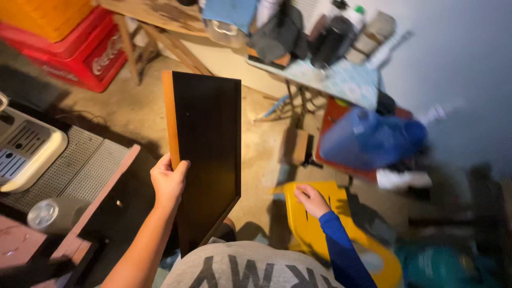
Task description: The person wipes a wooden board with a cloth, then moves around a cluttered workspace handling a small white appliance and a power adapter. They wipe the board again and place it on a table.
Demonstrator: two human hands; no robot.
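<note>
My left hand (169, 184) grips a dark brown board (209, 154) by its orange left edge, about a third of the way up. The board stands nearly upright in front of me, its lower right corner cut at a slant. My bare left forearm rises from the bottom of the view beside my grey shirt (250, 266). My right hand is not visible. A smaller hand (312, 200) in a blue sleeve, apparently another person's, rests on a yellow plastic seat (309, 229) to the right of the board.
A dark panel with a reddish edge (106, 205) lies at lower left beside a perforated grey mat (80, 168) and a cream appliance (24, 152). Red crates (80, 50) stand at top left. A cluttered table (341, 80) and a blue container (368, 138) fill the right.
</note>
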